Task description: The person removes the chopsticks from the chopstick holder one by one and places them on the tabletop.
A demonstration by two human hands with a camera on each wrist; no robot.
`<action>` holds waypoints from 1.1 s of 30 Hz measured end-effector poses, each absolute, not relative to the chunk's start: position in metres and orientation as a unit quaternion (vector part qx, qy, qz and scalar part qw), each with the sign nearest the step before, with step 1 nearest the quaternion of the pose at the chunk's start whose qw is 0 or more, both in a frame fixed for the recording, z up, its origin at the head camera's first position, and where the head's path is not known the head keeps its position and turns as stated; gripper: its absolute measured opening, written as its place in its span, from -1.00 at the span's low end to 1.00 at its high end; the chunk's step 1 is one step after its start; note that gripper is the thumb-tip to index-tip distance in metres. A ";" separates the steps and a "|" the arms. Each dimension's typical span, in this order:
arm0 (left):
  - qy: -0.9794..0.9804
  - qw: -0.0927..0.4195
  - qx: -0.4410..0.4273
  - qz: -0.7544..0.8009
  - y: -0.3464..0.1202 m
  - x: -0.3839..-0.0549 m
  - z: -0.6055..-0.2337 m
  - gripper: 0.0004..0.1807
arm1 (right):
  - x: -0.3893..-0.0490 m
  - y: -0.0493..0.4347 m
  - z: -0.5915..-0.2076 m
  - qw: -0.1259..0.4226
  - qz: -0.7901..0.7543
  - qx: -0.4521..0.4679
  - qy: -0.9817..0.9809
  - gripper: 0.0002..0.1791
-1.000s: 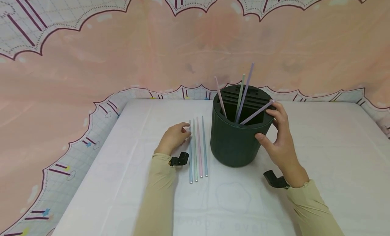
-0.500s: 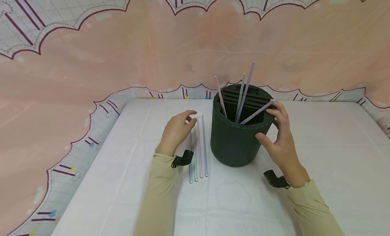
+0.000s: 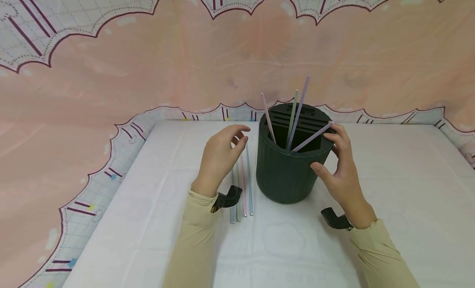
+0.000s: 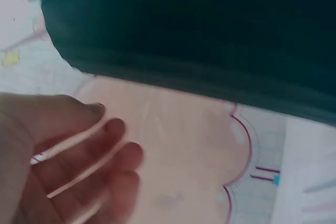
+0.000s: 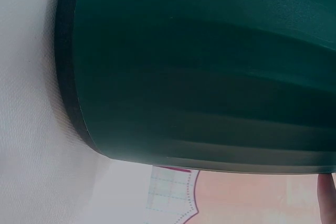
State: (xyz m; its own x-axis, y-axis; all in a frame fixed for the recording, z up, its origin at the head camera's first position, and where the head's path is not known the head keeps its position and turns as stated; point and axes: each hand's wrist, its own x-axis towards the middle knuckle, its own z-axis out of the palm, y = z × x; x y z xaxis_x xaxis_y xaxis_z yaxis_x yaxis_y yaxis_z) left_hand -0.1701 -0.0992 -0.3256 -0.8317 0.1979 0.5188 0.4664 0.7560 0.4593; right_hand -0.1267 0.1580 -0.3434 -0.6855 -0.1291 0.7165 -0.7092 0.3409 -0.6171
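Observation:
My right hand [image 3: 343,176] grips a dark green round utensil holder [image 3: 283,176] at its right side, thumb on the front wall and fingers at the rim. Standing in its opening are a pink straw [image 3: 268,119], a green straw [image 3: 292,114] and a purple straw [image 3: 299,110]. Another purple straw [image 3: 311,137] leans right, its end at my right fingertips. My left hand [image 3: 217,158], fingers loosely bent around nothing, hovers left of the holder. Below it lie several pastel straws [image 3: 245,201], their upper ends partly hidden. The left wrist view shows bare fingertips [image 4: 131,156] near the holder.
A white cloth [image 3: 167,164] covers the table. Behind it hangs a peach curtain [image 3: 185,73] with a scalloped white border. The holder's back half has a slotted top [image 3: 315,114]. Each wrist carries a small black camera [image 3: 227,198].
My left hand has risen from beside the straws on the table and moved up and right toward the holder, with nothing in it. The right hand and holder stay put.

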 end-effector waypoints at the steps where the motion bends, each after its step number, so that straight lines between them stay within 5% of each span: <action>1: -0.900 0.244 -0.199 -0.301 -0.097 -0.169 -0.323 -0.79 | -0.127 0.158 -0.343 0.287 0.504 0.273 -0.767 -0.24; 13: -0.801 0.358 -0.343 -0.337 -0.072 -0.151 -0.302 -0.82 | -0.130 0.160 -0.341 0.290 0.505 0.277 -0.765 -0.24; 21: -0.800 0.339 -0.401 -0.289 -0.053 -0.142 -0.297 -0.69 | -0.133 0.160 -0.341 0.293 0.497 0.281 -0.766 -0.23; 33: -0.872 0.300 -0.352 -0.160 -0.033 -0.131 -0.301 -0.67 | -0.135 0.163 -0.342 0.297 0.497 0.288 -0.763 -0.23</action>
